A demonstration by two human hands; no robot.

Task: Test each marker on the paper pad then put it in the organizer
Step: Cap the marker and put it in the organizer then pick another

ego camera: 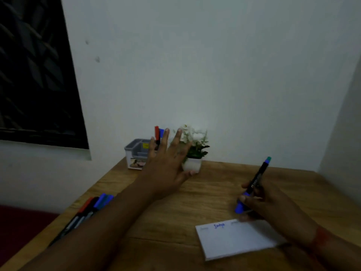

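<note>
The left hand [168, 165] is spread open by the grey plastic organizer [136, 153], where two markers [158, 133] are stowed; a blue-capped black marker [254, 184] is gripped in the right hand [259, 204] over the white paper pad [234, 239]; several untested markers [88, 210] are left at near left.

Left hand [168, 165] splayed, right hand [259, 202] gripping.

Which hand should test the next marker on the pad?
Right. The right hand already grips a marker just above the paper pad. The left hand is open, reaching toward the organizer.

The left hand [168, 163] spreads flat before the organizer [136, 153]; the right hand [259, 202] has a marker [254, 184] in its grip above the paper pad [234, 239].
</note>
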